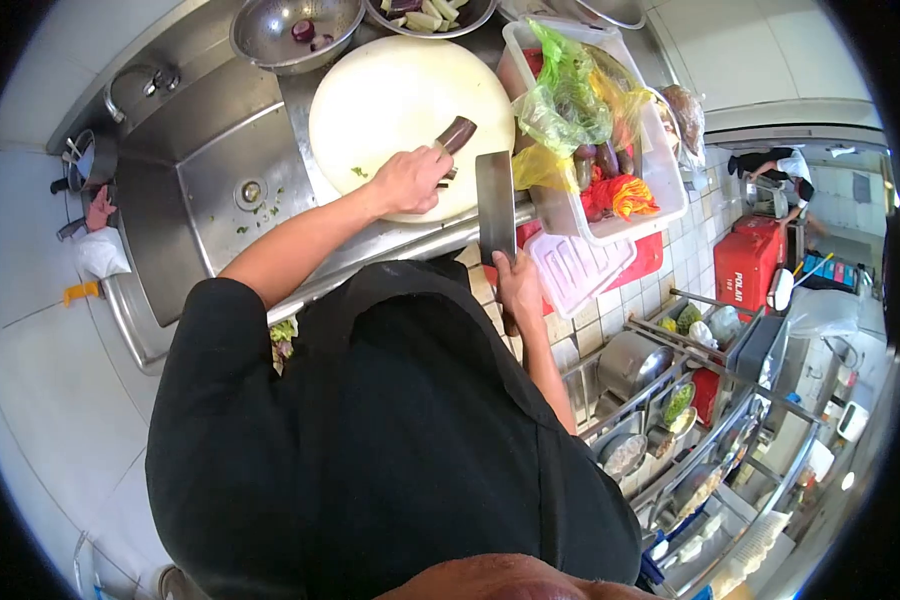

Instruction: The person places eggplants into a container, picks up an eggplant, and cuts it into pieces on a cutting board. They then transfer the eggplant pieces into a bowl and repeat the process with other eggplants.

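My left hand [408, 182] is closed around a dark purple eggplant piece [457, 134] over the round white cutting board [390, 90]. One end of the piece sticks out past my fingers, and a dark bit shows below them. In my right hand [518, 288] is a cleaver [496, 205], gripped by its handle. Its wide blade points away from me, beside the board's right edge and apart from the eggplant piece. At the back, a metal bowl [480, 22] holds pale cut strips, and a metal colander [255, 45] holds purple pieces.
To the left lies a steel sink [160, 225] with green scraps. On the right, a plastic bin [600, 232] holds eggplants [606, 160] and plastic bags. A pale lid [580, 270] lies below it. Farther right stand a metal rack [660, 335] with pots, a red cooler [745, 270] and another person [792, 165].
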`<act>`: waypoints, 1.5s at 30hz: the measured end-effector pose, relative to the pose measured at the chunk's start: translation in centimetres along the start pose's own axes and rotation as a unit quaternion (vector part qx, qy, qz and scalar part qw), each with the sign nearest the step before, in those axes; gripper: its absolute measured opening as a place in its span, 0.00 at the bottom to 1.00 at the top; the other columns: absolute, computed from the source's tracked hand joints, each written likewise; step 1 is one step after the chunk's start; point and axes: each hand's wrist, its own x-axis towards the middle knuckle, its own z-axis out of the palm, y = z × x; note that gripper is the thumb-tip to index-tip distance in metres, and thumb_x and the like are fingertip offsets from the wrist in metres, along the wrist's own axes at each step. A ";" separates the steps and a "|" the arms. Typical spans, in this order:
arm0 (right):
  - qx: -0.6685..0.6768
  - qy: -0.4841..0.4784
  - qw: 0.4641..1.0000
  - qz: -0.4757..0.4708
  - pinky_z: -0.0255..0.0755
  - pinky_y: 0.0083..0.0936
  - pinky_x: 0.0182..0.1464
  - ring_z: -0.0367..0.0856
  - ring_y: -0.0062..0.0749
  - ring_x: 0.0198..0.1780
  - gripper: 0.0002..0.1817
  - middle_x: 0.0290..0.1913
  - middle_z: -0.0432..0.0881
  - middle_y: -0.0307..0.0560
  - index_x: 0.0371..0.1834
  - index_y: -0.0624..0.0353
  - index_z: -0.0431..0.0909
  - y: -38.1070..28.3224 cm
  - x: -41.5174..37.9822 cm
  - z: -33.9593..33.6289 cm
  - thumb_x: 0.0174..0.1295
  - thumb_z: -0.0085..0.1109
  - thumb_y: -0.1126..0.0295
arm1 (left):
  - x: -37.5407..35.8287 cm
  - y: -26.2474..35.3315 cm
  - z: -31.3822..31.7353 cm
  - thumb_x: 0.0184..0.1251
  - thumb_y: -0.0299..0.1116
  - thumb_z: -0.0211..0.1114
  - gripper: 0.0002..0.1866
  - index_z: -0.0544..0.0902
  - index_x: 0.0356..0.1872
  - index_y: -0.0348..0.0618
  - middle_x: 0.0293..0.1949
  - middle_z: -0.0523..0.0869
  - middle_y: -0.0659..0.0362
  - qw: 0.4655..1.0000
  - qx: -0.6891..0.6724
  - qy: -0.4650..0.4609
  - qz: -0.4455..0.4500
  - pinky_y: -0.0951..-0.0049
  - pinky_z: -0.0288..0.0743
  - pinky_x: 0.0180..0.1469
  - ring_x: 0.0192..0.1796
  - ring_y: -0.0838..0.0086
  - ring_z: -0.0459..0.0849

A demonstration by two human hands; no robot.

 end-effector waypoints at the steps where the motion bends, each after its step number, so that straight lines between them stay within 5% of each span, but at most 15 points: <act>1: -0.018 -0.005 1.000 0.001 0.76 0.53 0.53 0.84 0.68 0.53 0.20 0.45 0.86 0.73 0.51 0.68 0.82 -0.5 -0.1 -0.2 0.74 0.58 0.58 | 0.0 -0.2 0.6 0.52 0.31 0.67 0.23 0.76 0.52 0.38 0.44 0.81 0.46 1.000 -0.005 0.000 -0.030 0.49 0.79 0.50 0.49 0.48 0.82; 9: -0.011 -0.003 1.000 0.026 0.76 0.55 0.53 0.83 0.70 0.53 0.20 0.46 0.85 0.74 0.53 0.68 0.81 0.1 0.2 0.6 0.74 0.58 0.59 | 0.9 2.3 -4.9 0.55 0.30 0.66 0.24 0.77 0.55 0.37 0.48 0.87 0.38 0.948 -0.109 -0.081 -0.286 0.50 0.82 0.54 0.52 0.44 0.87; 15: -0.003 0.015 1.000 0.014 0.76 0.55 0.53 0.83 0.69 0.53 0.20 0.45 0.85 0.74 0.54 0.67 0.81 0.5 0.5 1.1 0.73 0.58 0.58 | 10.3 -6.3 -11.4 0.53 0.39 0.74 0.35 0.76 0.64 0.39 0.53 0.88 0.40 0.957 -0.160 0.180 -0.162 0.54 0.81 0.61 0.56 0.47 0.87; 17: -0.014 0.011 1.000 0.011 0.76 0.55 0.53 0.83 0.69 0.53 0.20 0.46 0.85 0.73 0.54 0.67 0.81 0.0 0.3 0.8 0.73 0.58 0.58 | 13.1 -4.1 -16.4 0.54 0.40 0.75 0.37 0.75 0.67 0.39 0.68 0.78 0.40 0.948 0.066 0.255 -0.180 0.52 0.76 0.68 0.69 0.49 0.78; 18: -0.019 0.008 1.000 0.008 0.76 0.55 0.53 0.83 0.70 0.53 0.21 0.46 0.85 0.74 0.54 0.67 0.81 -0.3 0.3 0.6 0.73 0.58 0.57 | 13.4 -2.4 -17.9 0.50 0.51 0.81 0.51 0.68 0.76 0.46 0.63 0.80 0.41 0.927 0.169 0.296 -0.155 0.51 0.75 0.66 0.65 0.42 0.78; 20: -0.020 0.011 1.000 0.019 0.76 0.55 0.54 0.83 0.70 0.54 0.21 0.46 0.85 0.75 0.53 0.67 0.82 0.1 0.6 0.9 0.73 0.58 0.57 | 14.3 -3.0 -18.2 0.50 0.48 0.81 0.50 0.68 0.76 0.47 0.67 0.79 0.43 0.952 0.145 0.261 -0.062 0.52 0.74 0.66 0.66 0.43 0.77; 22: 0.001 0.012 1.000 0.022 0.76 0.55 0.55 0.83 0.70 0.55 0.21 0.46 0.85 0.76 0.53 0.67 0.81 0.0 0.5 1.1 0.74 0.58 0.58 | 13.9 -3.8 -14.4 0.49 0.41 0.81 0.48 0.70 0.74 0.45 0.71 0.76 0.45 0.993 0.052 0.106 0.015 0.52 0.71 0.71 0.70 0.45 0.75; 23: 0.012 0.014 1.000 0.025 0.76 0.55 0.56 0.83 0.70 0.55 0.21 0.46 0.85 0.76 0.53 0.67 0.81 0.0 0.4 1.3 0.74 0.58 0.58 | 13.1 -5.8 -10.3 0.49 0.32 0.79 0.45 0.72 0.73 0.41 0.72 0.74 0.44 0.986 -0.088 0.049 0.136 0.53 0.68 0.75 0.73 0.48 0.73; 26: 0.023 0.012 0.999 0.038 0.75 0.55 0.57 0.83 0.70 0.56 0.20 0.47 0.84 0.77 0.53 0.67 0.80 0.8 0.6 1.8 0.74 0.57 0.58 | 8.3 -3.9 -4.7 0.51 0.25 0.74 0.41 0.72 0.72 0.38 0.71 0.76 0.43 0.992 0.018 -0.107 0.065 0.55 0.65 0.77 0.75 0.50 0.72; 27: 0.021 0.005 0.999 0.035 0.75 0.56 0.58 0.82 0.70 0.56 0.21 0.48 0.85 0.75 0.53 0.67 0.80 0.9 0.7 1.8 0.74 0.56 0.57 | 7.2 -4.9 -2.6 0.52 0.27 0.74 0.39 0.74 0.70 0.37 0.68 0.78 0.42 0.992 -0.080 -0.080 0.050 0.54 0.66 0.76 0.73 0.48 0.73; 33: -0.029 0.023 0.999 -0.024 0.74 0.58 0.56 0.83 0.70 0.54 0.20 0.47 0.85 0.73 0.52 0.66 0.81 -1.9 -0.8 0.2 0.74 0.55 0.56 | 0.6 0.1 0.0 0.51 0.33 0.79 0.35 0.77 0.63 0.37 0.59 0.82 0.44 0.980 -0.134 0.121 -0.089 0.58 0.73 0.68 0.62 0.49 0.80; 45: -0.099 0.006 0.991 -0.085 0.76 0.60 0.53 0.85 0.71 0.47 0.18 0.41 0.86 0.73 0.49 0.66 0.81 -4.6 -1.4 1.5 0.74 0.56 0.58 | -4.3 2.3 0.7 0.53 0.31 0.78 0.27 0.80 0.56 0.41 0.59 0.78 0.47 0.970 -0.183 0.142 -0.073 0.59 0.73 0.69 0.65 0.52 0.77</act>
